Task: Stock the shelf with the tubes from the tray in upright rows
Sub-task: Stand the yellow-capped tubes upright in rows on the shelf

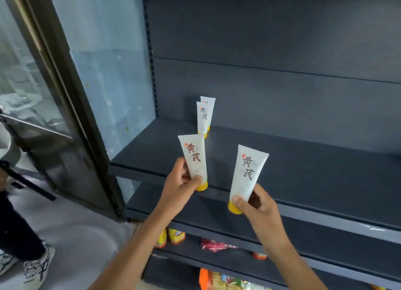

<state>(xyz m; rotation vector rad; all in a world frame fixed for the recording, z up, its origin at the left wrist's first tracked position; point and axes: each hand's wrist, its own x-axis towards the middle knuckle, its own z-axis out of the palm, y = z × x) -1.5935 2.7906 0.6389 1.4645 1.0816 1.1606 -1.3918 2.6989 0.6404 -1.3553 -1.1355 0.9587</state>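
Observation:
My left hand (181, 186) grips a white tube with a yellow cap (194, 157), held upright with the cap down near the front edge of the dark shelf (303, 159). In my right hand (257, 209) is a second identical tube (246, 174), also cap down, slightly tilted, in front of the shelf edge. Two more tubes (204, 117) stand upright one behind the other at the back left of the shelf. The tray is out of view.
A glass door with a dark frame (71, 116) stands open to the left of the shelf unit. Lower shelves hold snack packets (176, 235). A person's leg and sneaker (36, 266) are at the bottom left on the floor.

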